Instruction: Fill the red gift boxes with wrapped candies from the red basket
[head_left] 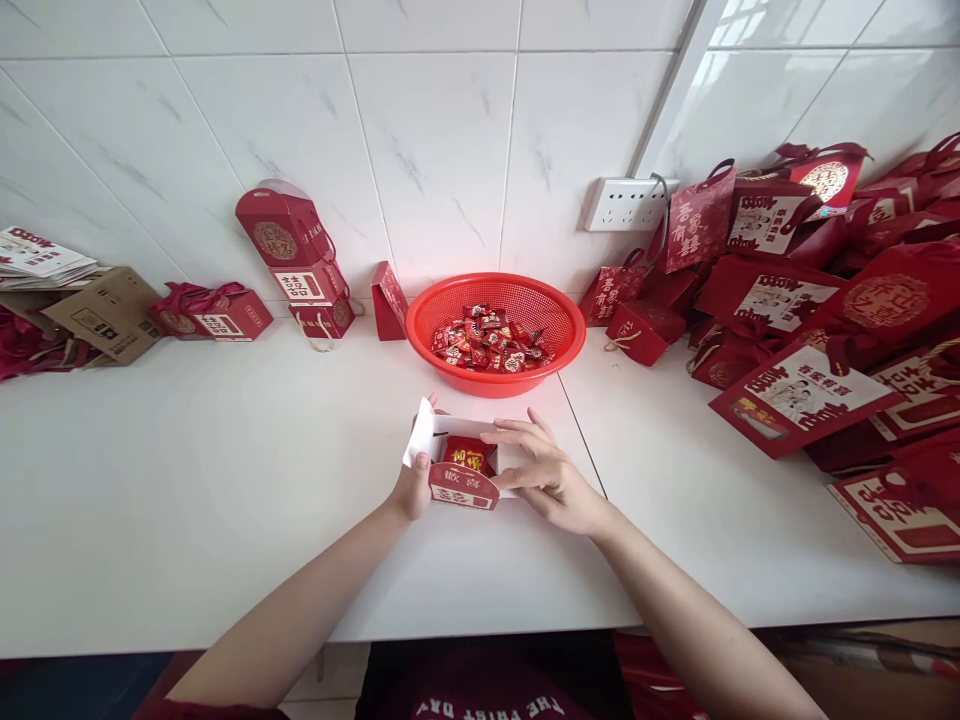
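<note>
A small red gift box (463, 488) with white inner walls stands on the table in front of me, its top flaps up. Inside it lies a red packet (466, 455) with gold characters. My left hand (414, 485) grips the box's left end, thumb on the near corner beside the raised white flap. At the right end is my right hand (547, 475), its fingers spread over the box's right edge and right flap. Just behind the box sits a red plastic basket (495, 385) with many small red wrapped sweets (491, 340) in it.
Finished-looking red gift boxes (802, 395) are heaped along the right side. Against the tiled wall stand a stack of boxes (300, 260), a ribboned box (214, 312) and a power strip (630, 205). At far left is a cardboard carton (112, 315) with flat cards.
</note>
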